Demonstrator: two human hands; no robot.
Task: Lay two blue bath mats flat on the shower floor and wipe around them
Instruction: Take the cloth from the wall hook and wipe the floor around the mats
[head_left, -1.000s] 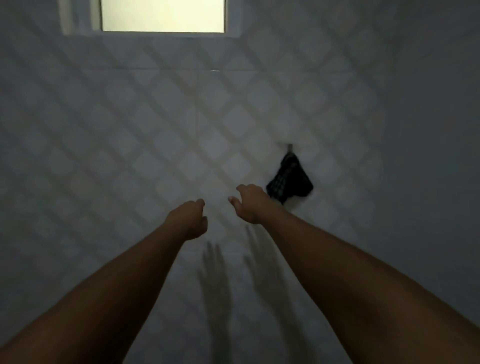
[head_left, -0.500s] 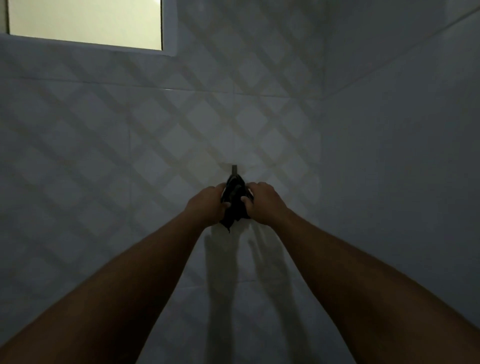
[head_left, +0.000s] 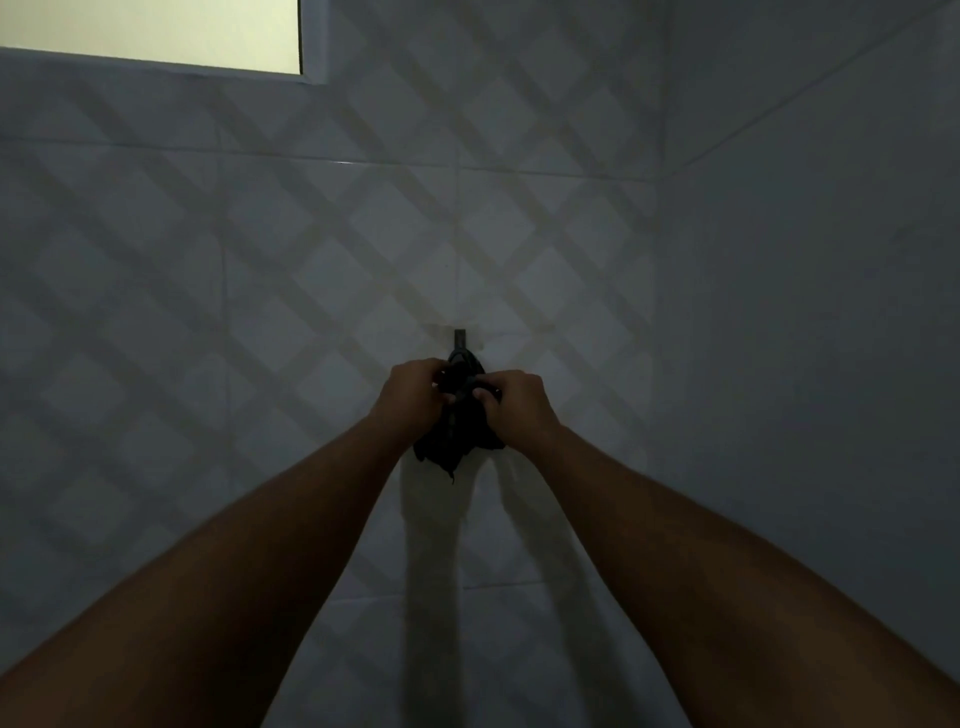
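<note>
A dark checked cloth (head_left: 451, 439) hangs bunched from a small dark wall hook (head_left: 460, 338) on the tiled wall. My left hand (head_left: 410, 397) grips the cloth's upper left side, and my right hand (head_left: 514, 405) grips its upper right side, just under the hook. Both arms reach straight forward. The cloth's lower tip dangles below my hands. No blue bath mat and no shower floor are in view.
The wall ahead (head_left: 260, 270) has pale tiles with a diamond pattern. A plain wall (head_left: 810, 312) meets it at a corner on the right. A bright frosted window (head_left: 156, 31) sits at the top left. The room is dim.
A second ago both hands were empty and left of the hanging cloth. They reached it and closed on it; since half a second ago they have kept their grip near the hook.
</note>
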